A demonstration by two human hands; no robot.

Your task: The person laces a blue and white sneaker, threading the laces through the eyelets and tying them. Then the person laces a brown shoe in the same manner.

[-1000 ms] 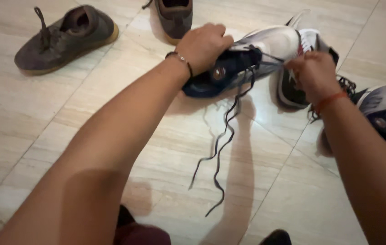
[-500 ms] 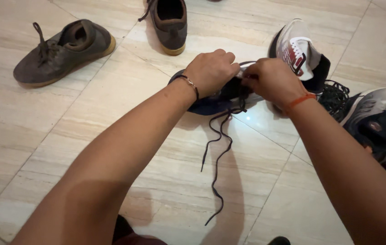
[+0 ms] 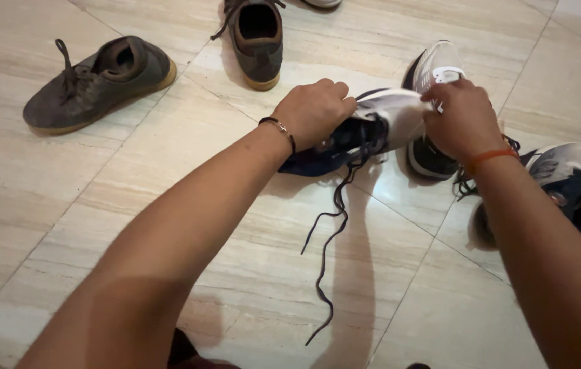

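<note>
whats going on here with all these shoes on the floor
A person sits over a tiled floor with a white and navy sneaker held up in both hands. The left hand grips its dark heel end, and the right hand holds the white toe end. Its dark laces hang loose down to the floor. Two grey-brown shoes lie to the left and behind, and more white and grey sneakers sit to the right.

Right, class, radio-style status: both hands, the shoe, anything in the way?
Left hand grips navy-and-white sneaker at its collar. Right hand pinches near its toe end. Dark laces trail loose on floor. Other sneakers crowd right side.
</note>
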